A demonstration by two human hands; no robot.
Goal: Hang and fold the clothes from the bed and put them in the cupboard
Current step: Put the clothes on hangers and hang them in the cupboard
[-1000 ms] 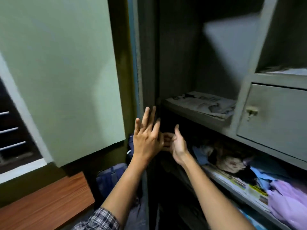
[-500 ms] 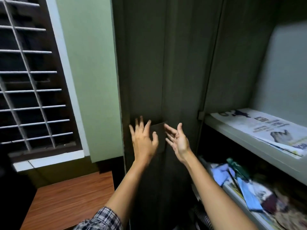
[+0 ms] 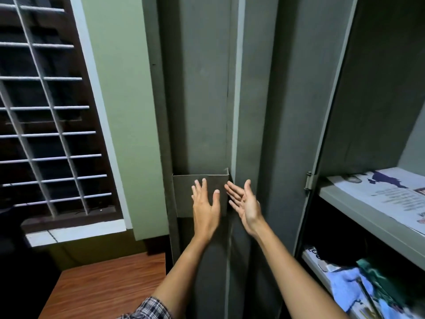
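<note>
The grey metal cupboard [image 3: 368,88] stands open, and its door [image 3: 202,88] is swung out to face the camera, filling the middle of the view. Low on the door is a shallow metal pocket [image 3: 184,194] fixed to its inner face. The left hand [image 3: 205,208] lies flat against the front of this pocket, back toward the camera, fingers straight and a little spread, the thumb out to the side; it holds nothing. The right hand [image 3: 247,203] hovers just beside the pocket's right edge, in front of the door's vertical fold, palm turned toward the left hand, fingers loosely extended and apart, likewise holding nothing; whether its fingertips touch the door cannot be told. A checked sleeve [image 3: 149,309] shows on the left arm below the door's lower part. To the right of the door, past a hinge [image 3: 308,180] on the frame, the upper shelf [image 3: 368,229] carries a spread newspaper [image 3: 379,194]. Under it, the lower shelf [image 3: 315,265] holds the clothes [image 3: 345,284], a crumpled heap of light blue and green fabric, blurred by motion, lying on printed paper. To the left of the door runs a pale green wall [image 3: 119,88], and farther left a dark window [image 3: 46,111] with a white grille. Below the window, at the foot of the door's left edge, sits a brown wooden bench [image 3: 103,286].
</note>
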